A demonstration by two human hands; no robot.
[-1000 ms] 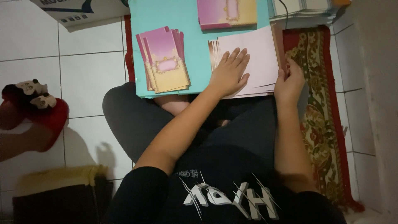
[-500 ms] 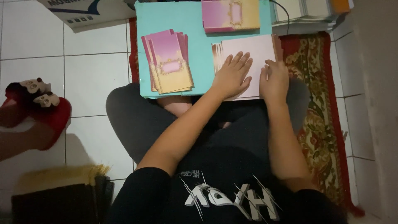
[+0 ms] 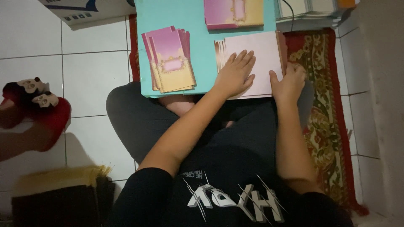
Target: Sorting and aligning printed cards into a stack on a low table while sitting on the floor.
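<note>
I sit cross-legged with a turquoise board (image 3: 198, 46) over my lap. My left hand (image 3: 235, 75) lies flat, fingers spread, on a pale pink sheet (image 3: 263, 54) that tops a fanned stack of cards. My right hand (image 3: 288, 83) rests on the sheet's lower right edge, fingers curled around that edge. To the left lies a fanned pile of pink and gold cards (image 3: 170, 61). Another pink and gold stack (image 3: 233, 13) sits at the board's far edge.
A red patterned rug (image 3: 326, 113) runs along the right over white floor tiles. Red slippers with animal faces (image 3: 35, 107) lie at the left. A cardboard box (image 3: 86, 8) is at top left, paper stacks (image 3: 311, 10) at top right, a dark bag (image 3: 59, 197) at bottom left.
My right hand has moved from the sheet's right side onto its lower right edge. The view has shifted slightly; my left hand stays flat on the sheet.
</note>
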